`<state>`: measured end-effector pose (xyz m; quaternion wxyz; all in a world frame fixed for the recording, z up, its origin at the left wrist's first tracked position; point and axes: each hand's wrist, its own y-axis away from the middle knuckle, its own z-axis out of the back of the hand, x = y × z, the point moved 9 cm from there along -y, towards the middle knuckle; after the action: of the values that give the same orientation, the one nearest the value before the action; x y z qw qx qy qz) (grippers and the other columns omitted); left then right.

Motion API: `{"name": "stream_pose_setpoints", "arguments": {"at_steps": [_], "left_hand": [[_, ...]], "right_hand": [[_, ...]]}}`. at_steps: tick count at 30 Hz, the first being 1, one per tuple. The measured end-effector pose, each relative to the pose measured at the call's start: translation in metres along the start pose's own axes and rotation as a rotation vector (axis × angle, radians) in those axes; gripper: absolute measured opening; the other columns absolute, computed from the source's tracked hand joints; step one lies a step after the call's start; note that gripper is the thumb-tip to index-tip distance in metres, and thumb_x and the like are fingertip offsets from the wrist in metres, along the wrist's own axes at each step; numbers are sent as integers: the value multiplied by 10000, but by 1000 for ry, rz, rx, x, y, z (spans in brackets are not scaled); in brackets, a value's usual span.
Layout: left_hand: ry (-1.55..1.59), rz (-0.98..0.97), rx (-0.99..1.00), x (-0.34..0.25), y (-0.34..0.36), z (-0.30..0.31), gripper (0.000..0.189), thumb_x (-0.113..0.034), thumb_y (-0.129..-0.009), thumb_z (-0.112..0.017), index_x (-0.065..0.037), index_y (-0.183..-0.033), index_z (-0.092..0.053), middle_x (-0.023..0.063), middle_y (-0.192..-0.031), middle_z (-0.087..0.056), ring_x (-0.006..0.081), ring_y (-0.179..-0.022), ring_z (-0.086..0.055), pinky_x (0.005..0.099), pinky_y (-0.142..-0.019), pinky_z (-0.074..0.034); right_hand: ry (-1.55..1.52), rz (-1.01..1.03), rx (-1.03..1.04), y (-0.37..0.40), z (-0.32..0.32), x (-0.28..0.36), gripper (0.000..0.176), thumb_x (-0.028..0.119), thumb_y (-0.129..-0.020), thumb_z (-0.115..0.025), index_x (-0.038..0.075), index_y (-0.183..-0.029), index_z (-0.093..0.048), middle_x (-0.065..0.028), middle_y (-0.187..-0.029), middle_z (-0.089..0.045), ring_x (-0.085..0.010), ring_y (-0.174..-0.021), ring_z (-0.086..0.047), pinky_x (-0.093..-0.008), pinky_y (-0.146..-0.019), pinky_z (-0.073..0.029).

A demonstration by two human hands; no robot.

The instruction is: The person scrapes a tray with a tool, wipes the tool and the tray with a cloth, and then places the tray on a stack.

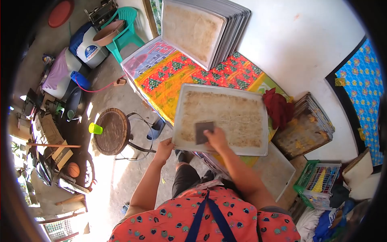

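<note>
A baking tray [225, 105] with a brown-stained surface lies on the table, its near edge overhanging toward me. My left hand [164, 150] is closed on the tray's near left corner. Pressed flat against the tray under my right hand [217, 138] is a dark square pad [204, 132], like sandpaper or a scouring pad; my fingers grip its right edge. Right of the tray, a crumpled dark red cloth [278, 108] touches its rim. At the table's far end, many similar trays [193, 32] stand upright in a stack.
A patterned cloth [161, 86] covers the table. More stained trays [304, 131] lean against the wall at right, near a plastic crate [322, 181]. On the left are a round stool [113, 131] with a green cup [95, 128], a blue slipper [156, 128] and a green chair [125, 30].
</note>
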<state>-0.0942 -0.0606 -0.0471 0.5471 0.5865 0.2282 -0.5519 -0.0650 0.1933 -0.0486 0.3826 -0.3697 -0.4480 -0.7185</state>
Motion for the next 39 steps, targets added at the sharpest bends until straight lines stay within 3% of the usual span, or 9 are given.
{"name": "stream_pose_setpoints", "arguments": {"at_steps": [9, 13, 16, 20, 26, 30, 31, 35, 39], "left_hand": [[159, 50, 52, -4, 15, -3, 361, -47, -795, -500, 20, -1127, -624, 39, -880, -651, 107, -750, -540, 244, -725, -447], [181, 37, 75, 8, 13, -6, 371, -44, -798, -497, 10, -1144, -619, 40, -904, -653, 108, -759, -543, 244, -735, -447], [196, 66, 82, 3, 17, -1, 387, -70, -804, -511, 5, -1172, -607, 26, -896, -655, 90, -763, -546, 238, -707, -427], [220, 82, 100, 6, 14, 2, 404, -74, -808, -510, 4, -1196, -594, 20, -877, -654, 82, -744, -548, 234, -696, -423], [178, 32, 63, 9, 1, 9, 407, -39, -832, -495, 7, -1231, -564, 34, -847, -644, 95, -718, -541, 248, -692, -453], [29, 18, 89, -1, -4, 13, 414, -34, -840, -481, -9, -1247, -550, 43, -865, -639, 103, -709, -544, 255, -688, -468], [25, 31, 92, 6, -6, 14, 418, -32, -845, -491, -25, -1259, -546, 36, -858, -637, 103, -708, -540, 261, -697, -471], [64, 46, 137, 10, -9, 15, 413, -43, -853, -517, -40, -1265, -547, 27, -862, -641, 104, -701, -535, 269, -708, -477], [132, 39, 152, 3, -10, 15, 360, -123, -891, -514, -3, -1226, -565, 43, -846, -640, 107, -695, -540, 261, -694, -469]], "right_hand": [[-282, 12, -209, -61, 75, 16, 209, 208, -843, -635, 14, -919, -649, -96, -691, -651, -168, -492, -616, -286, -407, -507], [101, 101, 114, -20, -61, 26, 260, 209, -819, -677, -33, -903, -629, -99, -661, -632, -181, -468, -606, -296, -386, -477], [296, 163, 45, -68, -27, 17, 254, 198, -832, -666, -34, -922, -613, -91, -663, -634, -181, -473, -606, -297, -386, -472], [-148, -98, -4, -123, 63, 17, 240, 175, -834, -665, 31, -1016, -605, -65, -694, -637, -163, -486, -593, -292, -428, -498], [311, 131, 6, -177, 78, 89, 330, 158, -756, -739, 49, -1038, -607, -66, -848, -645, -159, -634, -622, -283, -433, -497], [616, 414, -76, -260, 68, 94, 446, 188, -704, -773, 39, -1092, -610, -119, -968, -668, -228, -872, -643, -363, -759, -514], [618, 227, 65, -236, 55, 121, 705, 257, -677, -794, 23, -1277, -508, -201, -1238, -559, -302, -1173, -528, -344, -992, -398], [600, 392, 31, -232, 13, 142, 489, 221, -690, -782, 30, -1105, -608, -153, -1080, -649, -276, -1002, -613, -359, -852, -461], [670, 380, 454, -190, -54, 132, 472, 209, -697, -776, 28, -1102, -611, -173, -1080, -641, -295, -1009, -608, -375, -869, -454]]}}
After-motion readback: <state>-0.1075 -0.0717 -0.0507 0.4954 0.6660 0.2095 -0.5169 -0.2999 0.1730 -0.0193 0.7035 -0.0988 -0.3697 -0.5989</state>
